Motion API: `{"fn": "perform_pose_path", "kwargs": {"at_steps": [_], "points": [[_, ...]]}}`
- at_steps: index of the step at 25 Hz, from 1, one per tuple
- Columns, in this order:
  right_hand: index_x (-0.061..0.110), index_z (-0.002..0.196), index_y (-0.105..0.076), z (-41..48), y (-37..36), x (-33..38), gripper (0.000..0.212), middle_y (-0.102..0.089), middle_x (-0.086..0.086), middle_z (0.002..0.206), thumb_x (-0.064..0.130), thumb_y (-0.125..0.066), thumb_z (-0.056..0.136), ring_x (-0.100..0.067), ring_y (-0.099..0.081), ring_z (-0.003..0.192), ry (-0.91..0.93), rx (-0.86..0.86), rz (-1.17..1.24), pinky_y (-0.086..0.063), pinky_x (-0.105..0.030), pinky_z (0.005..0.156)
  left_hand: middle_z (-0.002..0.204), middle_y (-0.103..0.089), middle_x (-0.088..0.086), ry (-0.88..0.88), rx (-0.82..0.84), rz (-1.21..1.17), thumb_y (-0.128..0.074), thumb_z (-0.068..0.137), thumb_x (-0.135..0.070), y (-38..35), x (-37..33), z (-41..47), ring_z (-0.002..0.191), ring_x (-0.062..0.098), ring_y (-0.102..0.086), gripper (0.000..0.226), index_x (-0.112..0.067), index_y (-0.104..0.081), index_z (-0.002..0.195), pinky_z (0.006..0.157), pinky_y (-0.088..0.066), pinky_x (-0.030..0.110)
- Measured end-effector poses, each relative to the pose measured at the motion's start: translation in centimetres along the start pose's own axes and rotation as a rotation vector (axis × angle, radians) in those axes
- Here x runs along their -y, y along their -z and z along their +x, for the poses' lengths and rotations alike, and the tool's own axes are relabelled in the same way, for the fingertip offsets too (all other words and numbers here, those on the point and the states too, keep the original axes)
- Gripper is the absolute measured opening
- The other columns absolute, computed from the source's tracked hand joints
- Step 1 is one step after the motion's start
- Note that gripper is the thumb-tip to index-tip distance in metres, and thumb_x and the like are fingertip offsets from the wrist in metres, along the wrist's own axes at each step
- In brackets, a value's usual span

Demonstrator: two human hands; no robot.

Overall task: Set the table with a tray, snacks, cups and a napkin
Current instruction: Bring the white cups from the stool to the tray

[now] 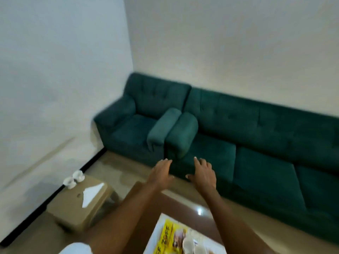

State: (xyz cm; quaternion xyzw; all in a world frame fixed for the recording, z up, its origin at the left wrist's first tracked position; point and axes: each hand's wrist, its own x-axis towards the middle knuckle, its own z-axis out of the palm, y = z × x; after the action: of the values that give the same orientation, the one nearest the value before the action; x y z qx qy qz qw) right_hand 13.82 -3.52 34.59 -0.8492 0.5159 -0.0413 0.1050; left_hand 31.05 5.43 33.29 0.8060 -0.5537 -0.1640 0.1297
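Note:
Both my hands are stretched out ahead over the far end of a brown table (176, 204), palms down and empty. My left hand (161, 172) and my right hand (203, 173) have their fingers spread. At the bottom edge a white tray (157, 233) lies on the table with a yellow snack packet (169, 235) and a white cup (189, 243) on it. To the left, a low tan side table (73, 206) carries a white napkin (91, 194) and two white cups (74, 178). The picture is blurred.
A dark green armchair (135, 121) and a long green sofa (256, 140) stand along the far wall, beyond the table. Pale floor (119, 167) lies between the furniture. White walls meet in the corner behind the armchair.

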Motion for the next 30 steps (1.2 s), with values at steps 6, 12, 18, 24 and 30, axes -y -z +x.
{"fn": "perform_pose_path", "kwargs": {"at_steps": [6, 12, 18, 24, 30], "points": [[0.023, 0.163, -0.019, 3.4, 19.5, 16.2, 0.098, -0.039, -0.004, 0.159, 0.055, -0.071, 0.086, -0.032, -0.041, 0.141, 0.265, -0.203, 0.048, -0.046, -0.047, 0.106, 0.167, -0.031, 0.013, 0.091, -0.302, 0.078, -0.072, 0.089, -0.038, 29.3, 4.5, -3.8, 0.154, 0.029, -0.032, 0.090, -0.014, -0.025, 0.162, 0.124, -0.032, 0.041], [0.022, 0.162, -0.019, 2.4, 30.4, 36.0, 0.092, -0.029, -0.003, 0.167, 0.059, -0.063, 0.091, -0.033, -0.036, 0.147, 0.573, -0.440, 0.108, -0.043, -0.055, 0.110, 0.163, -0.037, 0.012, 0.147, -0.439, 0.125, -0.076, 0.087, -0.035, 48.0, 13.4, -12.4, 0.148, 0.033, -0.041, 0.095, -0.015, -0.021, 0.162, 0.116, -0.042, 0.047], [0.021, 0.162, -0.021, 1.2, 31.0, 51.6, 0.089, -0.028, -0.004, 0.168, 0.061, -0.060, 0.092, -0.033, -0.034, 0.150, 0.666, -0.495, 0.101, -0.041, -0.052, 0.110, 0.164, -0.034, 0.011, 0.175, -0.544, 0.186, -0.077, 0.087, -0.033, 56.5, 23.5, -18.1, 0.149, 0.032, -0.037, 0.093, -0.012, -0.024, 0.161, 0.116, -0.041, 0.048], [0.025, 0.162, -0.024, 4.3, 28.6, 59.2, 0.085, -0.028, -0.002, 0.168, 0.057, -0.061, 0.093, -0.033, -0.032, 0.150, 0.676, -0.438, 0.126, -0.041, -0.053, 0.110, 0.172, -0.012, 0.014, 0.238, -0.535, 0.209, -0.077, 0.087, -0.035, 58.3, 31.4, -16.8, 0.158, 0.031, -0.022, 0.097, -0.011, -0.021, 0.162, 0.123, -0.032, 0.047], [0.029, 0.160, -0.030, 11.3, 20.7, 62.6, 0.082, -0.033, -0.001, 0.166, 0.061, -0.061, 0.091, -0.033, -0.035, 0.149, 0.680, -0.306, 0.143, -0.041, -0.055, 0.111, 0.166, -0.026, 0.016, 0.312, -0.556, 0.101, -0.080, 0.083, -0.036, 53.8, 38.7, -9.9, 0.152, 0.036, -0.032, 0.099, -0.011, -0.024, 0.161, 0.120, -0.036, 0.046]]}}
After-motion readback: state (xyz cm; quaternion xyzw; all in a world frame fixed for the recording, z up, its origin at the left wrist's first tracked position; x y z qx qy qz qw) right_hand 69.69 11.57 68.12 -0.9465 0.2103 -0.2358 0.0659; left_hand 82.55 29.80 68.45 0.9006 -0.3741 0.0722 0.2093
